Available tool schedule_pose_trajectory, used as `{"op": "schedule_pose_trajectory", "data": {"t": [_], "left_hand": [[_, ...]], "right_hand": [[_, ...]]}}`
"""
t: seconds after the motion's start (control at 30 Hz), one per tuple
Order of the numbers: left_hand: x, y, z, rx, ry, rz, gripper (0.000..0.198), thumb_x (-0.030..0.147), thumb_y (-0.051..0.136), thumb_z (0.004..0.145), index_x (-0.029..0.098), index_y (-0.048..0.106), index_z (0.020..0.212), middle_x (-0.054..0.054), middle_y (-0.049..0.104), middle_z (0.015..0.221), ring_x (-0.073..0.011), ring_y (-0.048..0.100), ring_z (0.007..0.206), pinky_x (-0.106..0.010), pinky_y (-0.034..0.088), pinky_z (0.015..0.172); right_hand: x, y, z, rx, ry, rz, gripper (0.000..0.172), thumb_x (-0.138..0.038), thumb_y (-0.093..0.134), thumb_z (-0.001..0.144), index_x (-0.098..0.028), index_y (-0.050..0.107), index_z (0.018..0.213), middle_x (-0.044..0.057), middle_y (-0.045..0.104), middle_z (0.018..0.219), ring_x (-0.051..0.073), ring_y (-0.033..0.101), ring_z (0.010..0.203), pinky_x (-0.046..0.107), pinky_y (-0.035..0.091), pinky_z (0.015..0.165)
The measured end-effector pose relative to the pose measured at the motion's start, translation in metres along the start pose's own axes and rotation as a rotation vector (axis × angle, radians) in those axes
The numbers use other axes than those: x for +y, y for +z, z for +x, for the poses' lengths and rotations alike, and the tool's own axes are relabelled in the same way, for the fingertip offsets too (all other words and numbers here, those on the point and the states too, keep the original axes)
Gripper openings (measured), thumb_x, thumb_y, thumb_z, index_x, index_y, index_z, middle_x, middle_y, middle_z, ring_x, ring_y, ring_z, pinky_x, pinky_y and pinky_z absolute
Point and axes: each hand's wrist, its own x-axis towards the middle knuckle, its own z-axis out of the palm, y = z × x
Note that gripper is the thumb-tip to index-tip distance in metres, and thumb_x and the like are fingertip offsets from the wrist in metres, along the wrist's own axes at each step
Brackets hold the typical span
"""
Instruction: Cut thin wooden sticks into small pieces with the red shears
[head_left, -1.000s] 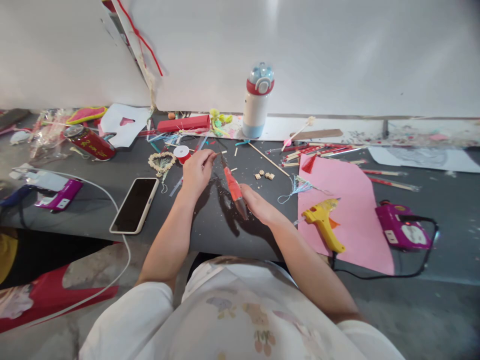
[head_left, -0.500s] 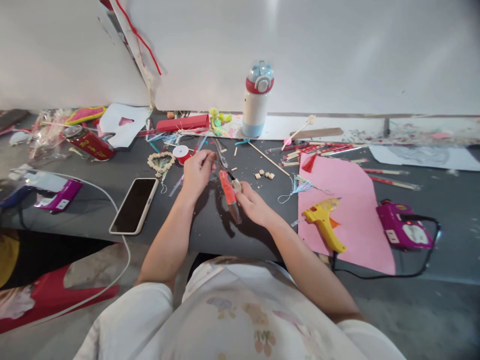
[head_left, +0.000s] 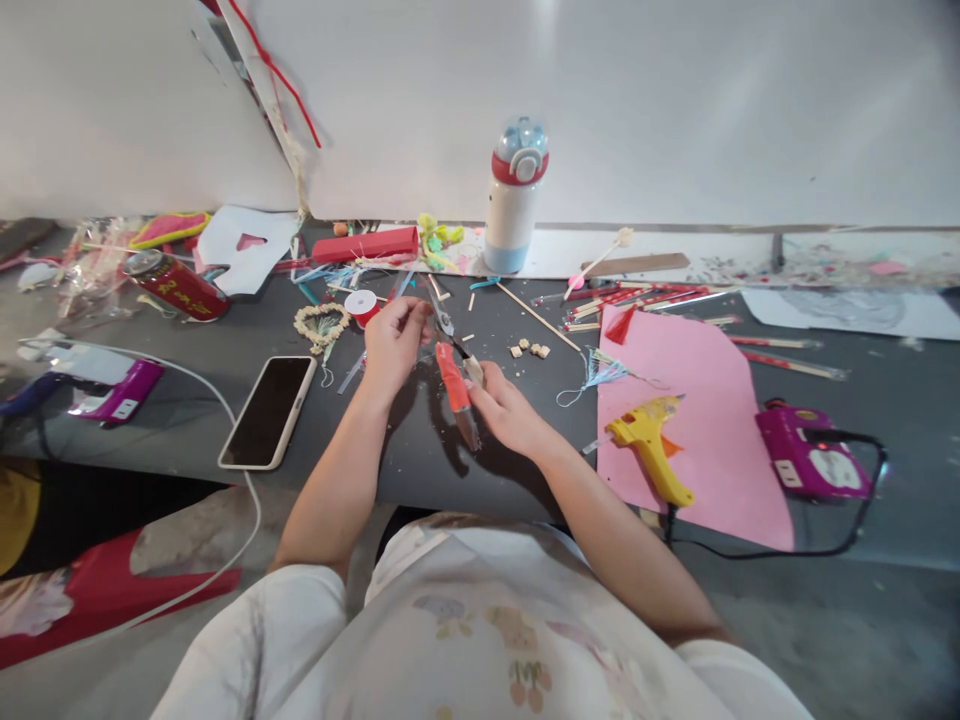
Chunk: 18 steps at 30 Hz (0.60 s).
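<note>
We find both hands working above the middle of the worktop (head_left: 420,470), apart, with a tool between them. The right hand (head_left: 506,408) is closed on the orange-wrapped hand tool (head_left: 454,378), whose metal end slants toward the rear edge; we judge this angle brings it to the left hand (head_left: 395,345). The left hand's fingers curl beside that end; whether they close on anything we cannot tell.

Right of the tool, we note small wooden pieces (head_left: 534,350), presumably kept within reach, and a thin stick (head_left: 536,313) slanting past them. Beyond the left hand stands a spool (head_left: 363,306), a beaded ornament (head_left: 322,325) beside it. A phone (head_left: 268,412) lies flat near the front edge.

Toward the right end, a yellow glue gun (head_left: 651,450) lies on a pink sheet (head_left: 720,450), probably to shield the surface; its nozzle points away from the front edge, seemingly for safety. At the rear edge a bottle (head_left: 516,215) stands upright, apparently out of the arms' way.
</note>
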Motion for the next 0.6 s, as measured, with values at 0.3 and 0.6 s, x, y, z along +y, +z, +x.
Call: {"op": "schedule_pose_trajectory", "data": {"t": [0.3,0.6], "left_hand": [[-0.0014,0.0017,-0.0007,-0.018,-0.041,-0.073,0.036,0.054,0.058,0.09,0.02,0.063,0.08,0.002,0.06,0.057,-0.0104,0.055,0.05,-0.024,0.045,0.053],[-0.0047,0.0041,-0.0004,-0.01,-0.047,-0.087,0.03,0.049,0.061,0.089,0.02,0.065,0.083,0.002,0.061,0.058,-0.0107,0.056,0.051,-0.024,0.047,0.053]], "right_hand": [[0.0046,-0.0032,0.0027,-0.005,0.028,0.029,0.038,-0.055,0.043,0.093,-0.02,0.048,0.108,0.009,0.064,0.108,0.026,0.059,0.103,0.042,0.043,0.094],[0.0012,-0.0054,0.0037,-0.037,0.027,0.037,0.032,-0.05,0.042,0.093,-0.02,0.047,0.103,0.01,0.063,0.108,0.026,0.058,0.105,0.043,0.043,0.098]]}}
